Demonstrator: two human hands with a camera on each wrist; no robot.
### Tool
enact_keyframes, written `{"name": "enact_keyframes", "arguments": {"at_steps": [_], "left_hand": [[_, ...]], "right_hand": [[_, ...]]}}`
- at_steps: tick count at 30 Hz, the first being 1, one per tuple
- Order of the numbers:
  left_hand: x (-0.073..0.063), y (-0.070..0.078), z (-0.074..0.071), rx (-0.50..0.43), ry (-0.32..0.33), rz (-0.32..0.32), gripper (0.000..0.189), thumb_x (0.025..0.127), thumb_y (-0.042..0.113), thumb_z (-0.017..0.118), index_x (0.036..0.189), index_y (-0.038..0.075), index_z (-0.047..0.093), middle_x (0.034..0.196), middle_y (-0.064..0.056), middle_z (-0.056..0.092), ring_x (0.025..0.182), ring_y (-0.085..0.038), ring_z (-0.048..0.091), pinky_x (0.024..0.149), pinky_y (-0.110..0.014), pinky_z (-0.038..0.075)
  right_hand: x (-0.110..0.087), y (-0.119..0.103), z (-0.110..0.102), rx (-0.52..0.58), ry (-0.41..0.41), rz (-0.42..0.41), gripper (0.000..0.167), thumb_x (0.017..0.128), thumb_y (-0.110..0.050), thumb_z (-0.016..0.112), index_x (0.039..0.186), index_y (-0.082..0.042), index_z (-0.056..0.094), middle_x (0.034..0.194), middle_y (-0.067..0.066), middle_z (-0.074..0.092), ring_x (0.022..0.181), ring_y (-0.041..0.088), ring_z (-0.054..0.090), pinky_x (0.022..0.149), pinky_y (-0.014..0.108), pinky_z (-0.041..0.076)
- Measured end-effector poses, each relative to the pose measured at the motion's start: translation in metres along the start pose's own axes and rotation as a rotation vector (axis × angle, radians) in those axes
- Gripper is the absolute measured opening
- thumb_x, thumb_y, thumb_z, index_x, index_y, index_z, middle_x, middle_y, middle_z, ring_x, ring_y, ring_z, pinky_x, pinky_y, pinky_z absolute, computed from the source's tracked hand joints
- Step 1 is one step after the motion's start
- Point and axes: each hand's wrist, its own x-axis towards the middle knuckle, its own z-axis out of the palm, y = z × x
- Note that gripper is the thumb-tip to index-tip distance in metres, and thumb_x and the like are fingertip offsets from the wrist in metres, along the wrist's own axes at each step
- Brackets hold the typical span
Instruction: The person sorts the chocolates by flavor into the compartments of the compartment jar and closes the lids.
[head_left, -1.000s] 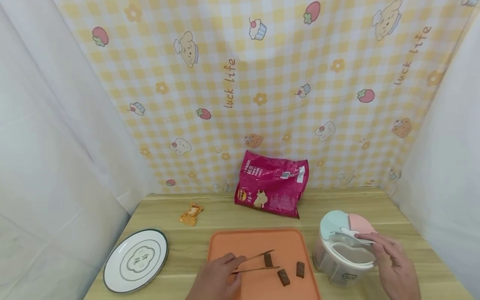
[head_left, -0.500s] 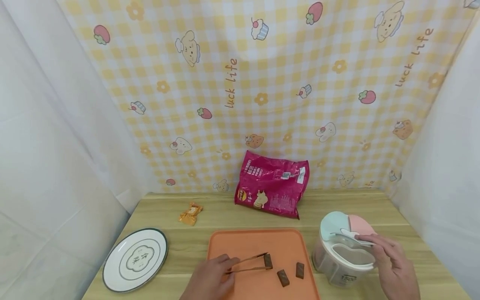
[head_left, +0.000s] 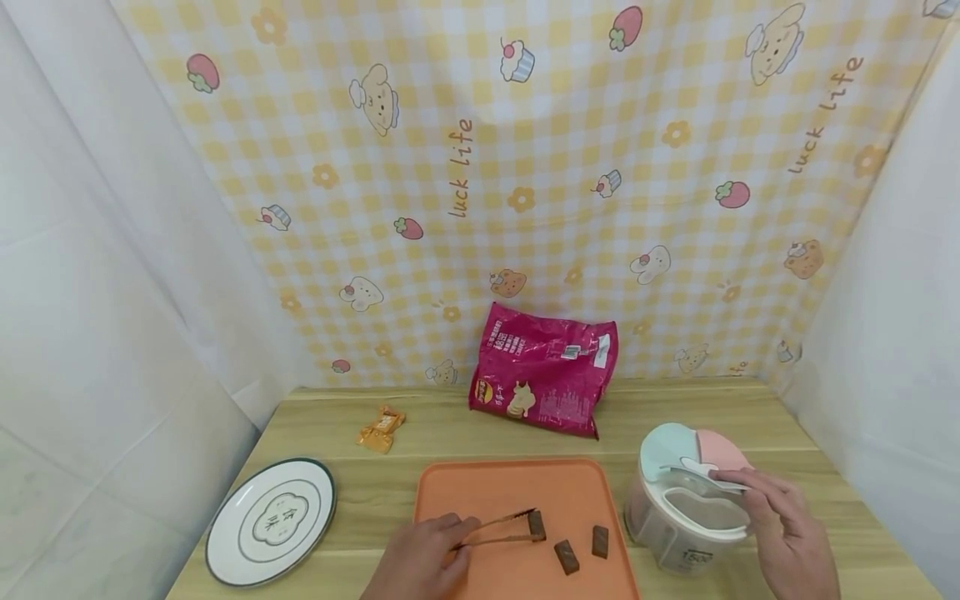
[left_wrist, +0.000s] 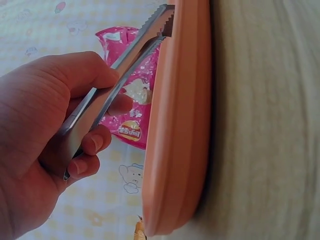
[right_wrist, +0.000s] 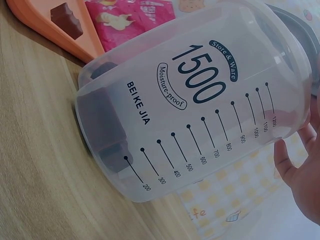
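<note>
My left hand [head_left: 423,554] holds metal tongs [left_wrist: 75,132] over the orange tray [head_left: 480,483]. The serrated tips stand on either side of a brown chocolate piece [head_left: 536,525], seemingly touching it. Two more chocolates, a nearer piece [head_left: 567,557] and a right-hand piece [head_left: 600,542], lie apart on the tray. At the right, my right hand [head_left: 795,533] grips the raised flap [head_left: 697,477] of a clear storage container [head_left: 678,537], leaving one compartment uncovered. Dark brown pieces [right_wrist: 102,120] show through its wall at the bottom in the right wrist view.
A white plate [head_left: 225,542] with a dark green rim stands at the left. Behind the tray, a magenta snack bag [head_left: 543,367] leans against the checked curtain [head_left: 555,250]. An orange-wrapped candy [head_left: 382,429] lies at the back left of the wooden table [head_left: 442,425].
My left hand has drawn slightly back to the left, and the tongs' tips have come down and closer around the chocolate. The right hand and the flap stay where they were.
</note>
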Motion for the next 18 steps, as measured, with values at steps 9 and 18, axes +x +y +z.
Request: {"name": "enact_keyframes", "arguments": {"at_steps": [9, 18], "left_hand": [[0.0, 0.005, -0.008, 0.01, 0.015, 0.021, 0.026, 0.094, 0.018, 0.072, 0.12, 0.017, 0.076, 0.084, 0.016, 0.06, 0.06, 0.003, 0.039, 0.049, -0.017, 0.033], [0.001, 0.021, -0.021, 0.01, 0.238, 0.251, 0.035, 0.086, 0.013, 0.081, 0.12, 0.017, 0.076, 0.093, 0.011, 0.07, 0.07, 0.008, 0.053, 0.058, -0.01, 0.041]], "right_hand": [[0.0, -0.004, 0.0, -0.018, 0.003, 0.027, 0.025, 0.106, -0.004, 0.055, 0.119, -0.007, 0.076, 0.125, -0.018, 0.065, 0.118, -0.002, 0.044, 0.092, 0.009, 0.031], [0.0, -0.001, 0.0, -0.019, 0.0, 0.024, 0.026, 0.106, -0.004, 0.054, 0.121, -0.007, 0.075, 0.126, -0.019, 0.063, 0.118, -0.002, 0.044, 0.092, 0.009, 0.03]]}}
